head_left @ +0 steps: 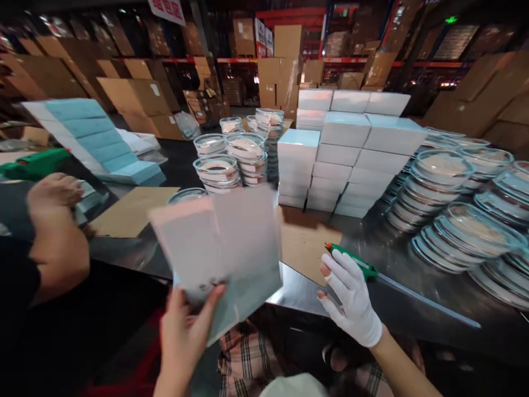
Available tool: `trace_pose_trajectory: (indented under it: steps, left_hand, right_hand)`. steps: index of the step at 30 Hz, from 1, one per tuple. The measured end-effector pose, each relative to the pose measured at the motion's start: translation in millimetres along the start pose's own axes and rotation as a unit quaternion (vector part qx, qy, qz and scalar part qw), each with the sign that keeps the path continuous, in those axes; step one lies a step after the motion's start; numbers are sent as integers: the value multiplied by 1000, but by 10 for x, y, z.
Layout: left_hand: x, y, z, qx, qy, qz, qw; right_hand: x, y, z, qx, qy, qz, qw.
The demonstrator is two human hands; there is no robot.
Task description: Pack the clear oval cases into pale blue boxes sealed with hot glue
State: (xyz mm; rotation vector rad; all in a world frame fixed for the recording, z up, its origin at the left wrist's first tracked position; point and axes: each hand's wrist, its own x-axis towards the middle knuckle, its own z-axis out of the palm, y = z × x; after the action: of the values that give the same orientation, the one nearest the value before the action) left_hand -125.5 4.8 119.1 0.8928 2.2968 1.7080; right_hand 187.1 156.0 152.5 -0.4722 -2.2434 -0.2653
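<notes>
My bare left hand [184, 325] grips the lower edge of a flat, unfolded pale carton blank [223, 248], held up and tilted over the near table edge; it looks blurred. My right hand [351, 298] wears a white glove and hangs open just above the steel table [413, 286], its fingers beside the green handle of a tool [353, 262] that lies on the table. Beyond stand stacked white boxes [347, 160] and stacks of lidded round glass containers [231, 162].
Another person's arm and hand [53, 220] reach in at the left, near a green tool [33, 164]. A leaning stack of pale blue boxes [99, 138] stands at left. More glass containers [463, 215] crowd the right. Brown cardboard sheets [132, 209] lie on the table.
</notes>
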Motion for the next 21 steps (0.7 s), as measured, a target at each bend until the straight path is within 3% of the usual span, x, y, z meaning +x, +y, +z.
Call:
trace_pose_trajectory:
  steps: [3, 5, 9, 12, 14, 16, 18, 19, 21]
  left_hand:
    - [-493, 242, 336, -89, -271, 40, 957]
    - [-667, 322, 477, -92, -376, 56, 920]
    - [-680, 377, 484, -60, -495, 122, 858]
    - [-557, 417, 388, -26, -536, 149, 831]
    - [-463, 436, 344, 0, -566, 153, 810]
    - [-376, 421, 338, 12, -599, 152, 786]
    - [-317, 355, 378, 0, -604, 153, 782]
    - [-307, 301, 416, -10, -601, 154, 784]
    - [-341, 161, 519, -20, -604, 155, 782]
  right_hand:
    - [194, -77, -257, -36, 59, 6, 998]
    - [271, -57, -367, -61, 44, 41, 996]
    - [100, -37, -383, -12, -10, 64, 998]
    - [-149, -50, -310, 81, -19, 46, 996]
    - [-319, -64, -276, 167, -40, 108, 979]
    - [-492, -91, -261, 280, -114, 227, 926]
    - [-667, -136, -254, 369, -202, 350, 837]
    - [-752, -165, -249, 389, -236, 398, 797]
    - [-910, -224, -232, 403, -270, 461, 743]
